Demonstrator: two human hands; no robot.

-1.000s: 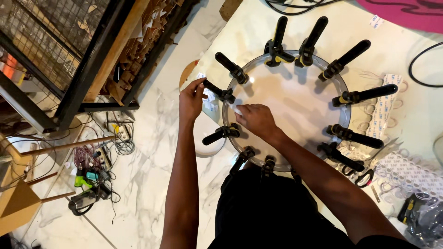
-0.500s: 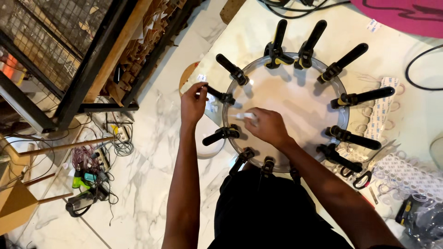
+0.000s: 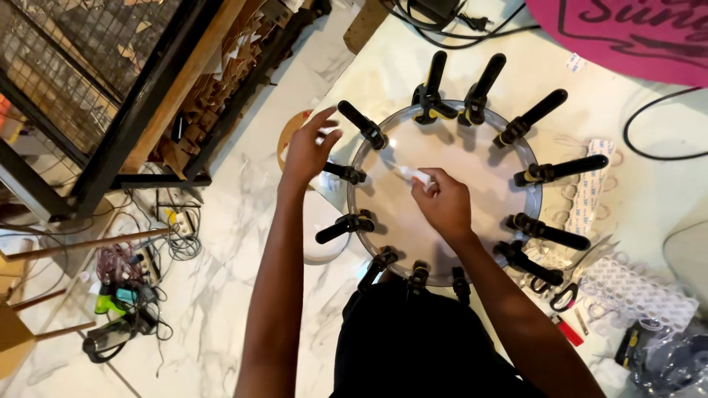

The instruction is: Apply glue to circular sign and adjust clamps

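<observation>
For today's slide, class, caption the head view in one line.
Left hand at the clamp-ringed round panel; right hand holds a small white tube over it.

A: Lighting?
B: Bright, even, warm. Soft short shadows under the clamps (image 3: pixel 549 171). Mild sheen on the round disc (image 3: pixel 472 158).
A: Sharpness?
B: Centre sharp. Left hand (image 3: pixel 308 151) slightly motion-blurred. Wide-angle bending at 9 and 3 o'clock; dimmer toward 10.

Far beyond your right hand (image 3: pixel 442 206) and to its right lies a magenta sign (image 3: pixel 627 37) with dark lettering; nearer, on its right, white sticker strips (image 3: pixel 590 195).
</observation>
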